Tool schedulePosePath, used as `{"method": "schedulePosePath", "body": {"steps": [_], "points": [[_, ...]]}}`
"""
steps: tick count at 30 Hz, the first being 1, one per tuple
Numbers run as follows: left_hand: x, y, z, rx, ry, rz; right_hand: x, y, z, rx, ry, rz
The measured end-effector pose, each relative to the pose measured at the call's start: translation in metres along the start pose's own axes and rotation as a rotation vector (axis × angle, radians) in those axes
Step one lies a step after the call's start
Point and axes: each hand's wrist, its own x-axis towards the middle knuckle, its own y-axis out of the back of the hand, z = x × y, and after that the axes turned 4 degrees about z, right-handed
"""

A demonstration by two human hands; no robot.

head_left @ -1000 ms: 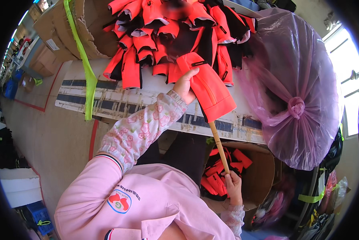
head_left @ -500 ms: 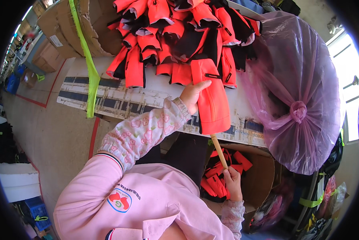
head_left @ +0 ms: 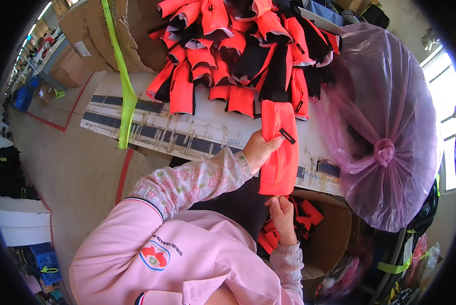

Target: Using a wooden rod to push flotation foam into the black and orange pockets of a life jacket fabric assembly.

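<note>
A bright orange-red fabric tube (head_left: 280, 168) with black trim and a small black tab hangs near-upright over the table's front edge. My left hand (head_left: 261, 150) is closed on its left side, thumb across the front near the tab. Below it, my right hand (head_left: 283, 216) is pinched closed at the tube's lower end. The wooden stick seen in that hand earlier is hidden now, apparently inside the tube. Just beyond the tube's top lies a heap of similar orange-red and black pieces (head_left: 240, 99) on the table.
A cardboard box (head_left: 334, 236) below the table edge holds more orange-red pieces. A knotted translucent purple bag (head_left: 385, 178) bulges at the right. Another torn cardboard box (head_left: 93, 38) stands at the far left, with a yellow-green strip (head_left: 127, 107) hanging down beside it.
My right hand has moved up to the tube's lower end, and the stick has gone out of sight. The tube and my left hand have shifted down and slightly right in view.
</note>
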Motion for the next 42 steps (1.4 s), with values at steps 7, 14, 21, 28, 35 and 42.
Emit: {"method": "schedulePosePath", "body": {"steps": [7,14,21,28,35,42], "points": [[-0.003,-0.008,0.003,-0.029,-0.016,-0.058,-0.005,-0.001,-0.008,0.231,-0.099,-0.115],[-0.012,-0.009,0.009,-0.080,0.024,-0.156,-0.020,0.034,0.009,0.031,-0.044,-0.075],[0.011,-0.007,0.023,-0.232,-0.009,-0.122,-0.070,0.086,0.061,-0.261,0.067,0.248],[-0.026,-0.043,-0.017,0.293,-0.004,-0.449,-0.130,0.201,0.068,-0.498,0.171,1.217],[-0.053,-0.034,-0.053,0.873,0.359,-1.276,-0.119,0.185,0.043,-0.418,0.197,1.158],[0.069,0.040,0.017,1.219,-0.389,-0.001,-0.015,0.126,0.030,-0.590,0.263,0.697]]}}
